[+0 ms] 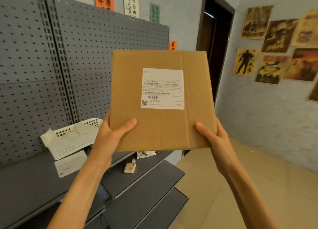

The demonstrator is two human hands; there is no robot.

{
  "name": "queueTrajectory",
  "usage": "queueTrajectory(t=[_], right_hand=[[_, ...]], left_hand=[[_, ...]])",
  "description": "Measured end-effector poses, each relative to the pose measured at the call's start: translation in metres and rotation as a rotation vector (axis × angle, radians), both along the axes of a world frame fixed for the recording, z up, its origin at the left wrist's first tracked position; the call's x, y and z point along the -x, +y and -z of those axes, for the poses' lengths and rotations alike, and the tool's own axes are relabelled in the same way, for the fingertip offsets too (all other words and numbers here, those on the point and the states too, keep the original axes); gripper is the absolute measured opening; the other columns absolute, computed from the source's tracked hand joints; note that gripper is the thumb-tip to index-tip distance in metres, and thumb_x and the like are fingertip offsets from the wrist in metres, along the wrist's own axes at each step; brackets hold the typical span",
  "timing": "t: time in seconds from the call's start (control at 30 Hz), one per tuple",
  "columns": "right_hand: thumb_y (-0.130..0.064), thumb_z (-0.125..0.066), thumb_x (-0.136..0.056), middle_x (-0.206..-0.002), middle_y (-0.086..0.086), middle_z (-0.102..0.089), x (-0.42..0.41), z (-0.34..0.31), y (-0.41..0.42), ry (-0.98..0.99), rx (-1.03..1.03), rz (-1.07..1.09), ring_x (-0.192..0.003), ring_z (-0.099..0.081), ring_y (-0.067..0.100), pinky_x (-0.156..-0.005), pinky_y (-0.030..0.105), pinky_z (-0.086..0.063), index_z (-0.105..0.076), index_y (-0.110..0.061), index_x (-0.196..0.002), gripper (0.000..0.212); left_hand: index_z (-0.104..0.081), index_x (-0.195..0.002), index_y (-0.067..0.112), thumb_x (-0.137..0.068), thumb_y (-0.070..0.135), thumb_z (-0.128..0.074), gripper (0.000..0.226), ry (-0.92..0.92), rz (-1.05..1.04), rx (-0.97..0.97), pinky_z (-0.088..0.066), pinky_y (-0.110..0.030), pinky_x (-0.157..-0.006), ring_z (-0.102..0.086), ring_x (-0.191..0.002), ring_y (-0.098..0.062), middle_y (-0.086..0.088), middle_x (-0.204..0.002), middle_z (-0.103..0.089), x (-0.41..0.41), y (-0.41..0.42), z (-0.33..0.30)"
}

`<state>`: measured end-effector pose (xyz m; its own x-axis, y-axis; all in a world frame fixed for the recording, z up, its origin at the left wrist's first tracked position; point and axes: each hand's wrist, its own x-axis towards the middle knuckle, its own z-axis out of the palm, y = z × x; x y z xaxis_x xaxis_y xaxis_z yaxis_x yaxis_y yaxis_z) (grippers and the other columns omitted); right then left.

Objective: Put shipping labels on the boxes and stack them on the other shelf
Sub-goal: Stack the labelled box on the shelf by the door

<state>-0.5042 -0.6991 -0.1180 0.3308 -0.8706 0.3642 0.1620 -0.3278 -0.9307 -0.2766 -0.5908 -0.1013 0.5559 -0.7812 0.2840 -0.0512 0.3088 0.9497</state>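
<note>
A flat brown cardboard box (pixel 161 125) is held up in front of me, its broad face toward the camera. A white shipping label (pixel 162 88) with a barcode and QR code is stuck near the middle of that face. My left hand (pixel 111 134) grips the box's lower left corner, thumb on the front. My right hand (pixel 213 137) grips the lower right corner the same way. The fingers of both hands are hidden behind the box.
A grey pegboard shelf unit (pixel 43 185) stands at left, with stepped shelves (pixel 151 175) below. On it sit a white plastic basket (pixel 74 139), a white sheet of labels (pixel 70 163) and small snack packets (pixel 130 168). A dark doorway (pixel 216 44) and postered wall lie to the right.
</note>
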Motion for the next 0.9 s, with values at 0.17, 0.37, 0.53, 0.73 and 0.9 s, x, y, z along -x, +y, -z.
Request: queueTrajectory(t=[0.17,0.37,0.53,0.73,0.9], right_hand=[[-0.059,-0.069,-0.057,-0.118,-0.018,-0.063,0.07,-0.005,-0.023,-0.027,0.003,0.143,-0.103,-0.062,0.0,-0.08,0.022,-0.048,-0.043,-0.04,-0.134,0.083],[-0.056,-0.073,-0.058,-0.12,-0.01,-0.065,0.138,0.005,-0.059,-0.056,-0.032,0.31,-0.107,-0.063,0.008,-0.087,0.029,-0.049,-0.048,-0.033,-0.133,0.083],[-0.046,-0.073,-0.065,-0.116,-0.011,-0.067,0.184,0.01,-0.105,-0.066,-0.034,0.411,-0.106,-0.064,0.007,-0.091,0.031,-0.048,-0.051,-0.03,-0.13,0.071],[-0.046,-0.074,-0.067,-0.117,-0.006,-0.068,0.219,0.001,-0.197,-0.066,-0.026,0.473,-0.108,-0.064,0.014,-0.098,0.042,-0.048,-0.054,-0.029,-0.127,0.065],[-0.042,-0.069,-0.072,-0.113,-0.01,-0.068,0.236,-0.019,-0.275,-0.057,0.023,0.511,-0.104,-0.065,0.01,-0.089,0.032,-0.051,-0.054,-0.029,-0.127,0.058]], left_hand=[[-0.051,-0.11,0.039,-0.064,0.036,-0.073,0.052,-0.011,0.134,0.007,-0.045,-0.02,-0.07,-0.063,-0.089,0.0,0.015,-0.104,-0.065,0.056,-0.056,-0.008],[-0.052,-0.122,0.036,-0.058,0.039,-0.077,0.068,0.022,0.319,0.005,-0.05,-0.025,-0.075,-0.067,-0.093,-0.006,0.014,-0.104,-0.069,0.114,-0.132,-0.002],[-0.053,-0.122,0.033,-0.061,0.032,-0.083,0.068,0.039,0.435,0.033,-0.049,-0.022,-0.074,-0.067,-0.093,-0.005,0.016,-0.102,-0.07,0.16,-0.205,0.004],[-0.052,-0.124,0.033,-0.065,0.031,-0.074,0.063,0.027,0.512,0.071,-0.051,-0.016,-0.07,-0.067,-0.094,-0.004,0.013,-0.106,-0.069,0.195,-0.309,-0.003],[-0.053,-0.126,0.032,-0.062,0.036,-0.081,0.069,0.029,0.519,0.073,-0.051,-0.032,-0.088,-0.065,-0.101,-0.01,0.011,-0.11,-0.069,0.207,-0.393,-0.017]])
